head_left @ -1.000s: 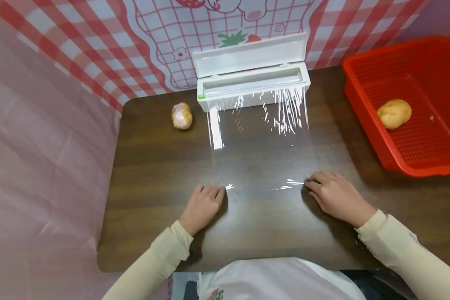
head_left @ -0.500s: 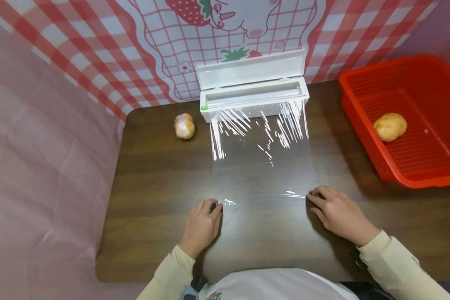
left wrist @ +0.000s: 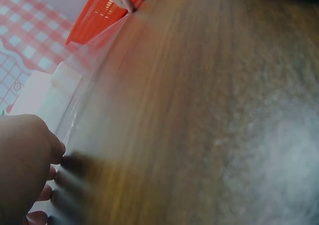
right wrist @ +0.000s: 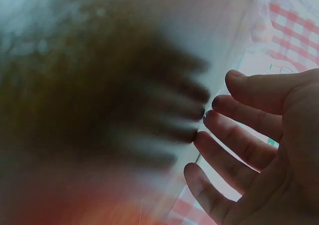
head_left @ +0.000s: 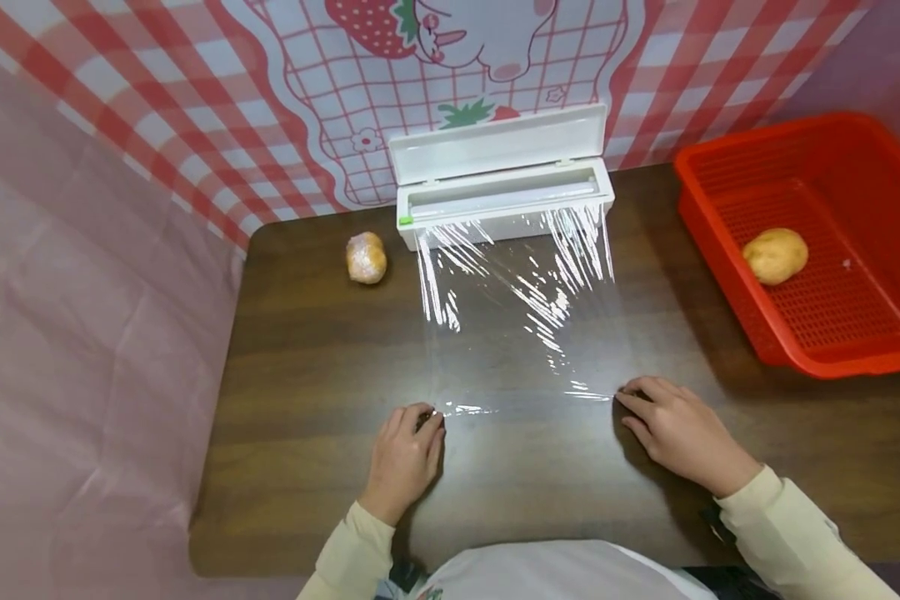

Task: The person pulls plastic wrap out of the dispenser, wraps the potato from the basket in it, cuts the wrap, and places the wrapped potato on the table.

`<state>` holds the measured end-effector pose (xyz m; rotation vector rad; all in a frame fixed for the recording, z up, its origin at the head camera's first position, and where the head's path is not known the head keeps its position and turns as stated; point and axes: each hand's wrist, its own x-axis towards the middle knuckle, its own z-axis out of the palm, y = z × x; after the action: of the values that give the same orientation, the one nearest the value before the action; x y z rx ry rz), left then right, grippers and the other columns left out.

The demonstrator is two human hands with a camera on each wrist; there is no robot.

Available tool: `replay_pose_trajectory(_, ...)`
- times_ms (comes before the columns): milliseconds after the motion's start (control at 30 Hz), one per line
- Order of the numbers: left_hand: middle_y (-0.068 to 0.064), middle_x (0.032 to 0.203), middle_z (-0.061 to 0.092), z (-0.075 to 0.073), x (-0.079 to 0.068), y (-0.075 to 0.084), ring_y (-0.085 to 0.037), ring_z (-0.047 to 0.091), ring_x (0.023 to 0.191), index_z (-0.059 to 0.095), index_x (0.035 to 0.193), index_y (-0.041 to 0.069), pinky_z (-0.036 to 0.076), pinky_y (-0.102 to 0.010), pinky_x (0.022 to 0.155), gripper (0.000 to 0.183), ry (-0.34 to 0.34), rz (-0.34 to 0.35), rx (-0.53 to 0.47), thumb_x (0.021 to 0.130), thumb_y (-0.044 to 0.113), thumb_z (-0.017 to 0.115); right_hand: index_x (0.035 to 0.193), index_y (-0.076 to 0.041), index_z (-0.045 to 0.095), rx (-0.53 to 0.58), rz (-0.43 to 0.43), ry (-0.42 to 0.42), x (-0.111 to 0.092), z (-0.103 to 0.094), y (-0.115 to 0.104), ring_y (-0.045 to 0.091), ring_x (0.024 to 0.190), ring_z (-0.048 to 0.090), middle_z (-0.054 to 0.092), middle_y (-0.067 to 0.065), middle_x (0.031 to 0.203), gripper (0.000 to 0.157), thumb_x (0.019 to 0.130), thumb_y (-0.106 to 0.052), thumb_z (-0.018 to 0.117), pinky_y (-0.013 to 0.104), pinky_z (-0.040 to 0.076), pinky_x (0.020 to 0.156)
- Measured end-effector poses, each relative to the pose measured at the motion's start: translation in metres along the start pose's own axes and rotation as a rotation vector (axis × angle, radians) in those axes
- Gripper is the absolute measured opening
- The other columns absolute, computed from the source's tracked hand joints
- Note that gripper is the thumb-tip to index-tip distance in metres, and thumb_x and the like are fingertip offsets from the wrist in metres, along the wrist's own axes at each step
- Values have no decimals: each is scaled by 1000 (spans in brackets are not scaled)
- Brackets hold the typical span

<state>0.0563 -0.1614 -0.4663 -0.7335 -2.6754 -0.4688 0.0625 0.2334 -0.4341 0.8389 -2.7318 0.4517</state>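
A clear sheet of plastic wrap [head_left: 495,333] stretches over the table from a white dispenser [head_left: 506,196] with its lid raised. Thumb and forefinger of my left hand [head_left: 405,462] pinch the sheet's near left corner. At the near right corner, my right hand [head_left: 678,429] rests fingertips on the sheet's edge, fingers fairly straight. The right wrist view shows that hand's thumb [right wrist: 249,88] apart from the spread fingers [right wrist: 239,137]. In the left wrist view the film edge [left wrist: 75,115] runs taut between both hands.
A wrapped round item [head_left: 366,257] sits left of the dispenser on the brown table [head_left: 307,367]. On the right stands a red plastic basket [head_left: 787,350] with a potato [head_left: 776,256] in it. A checked cloth [head_left: 217,125] hangs behind.
The head view has tilted up a little. My left thumb and forefinger have shifted at the corner, with a gap showing between them. Bright creases have spread across the plastic wrap.
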Motion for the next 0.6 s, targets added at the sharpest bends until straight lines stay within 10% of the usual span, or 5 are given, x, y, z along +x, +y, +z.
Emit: replay_pose_trajectory(600, -10, 105, 68, 4, -1, 1, -26, 62, 90, 79, 96, 6, 51, -39, 72, 12, 120, -71, -55, 86, 12, 77, 106, 3, 74, -5, 25, 42, 3, -6, 0, 35, 91, 66, 66, 17, 103, 35, 72, -4, 80, 54, 52, 70)
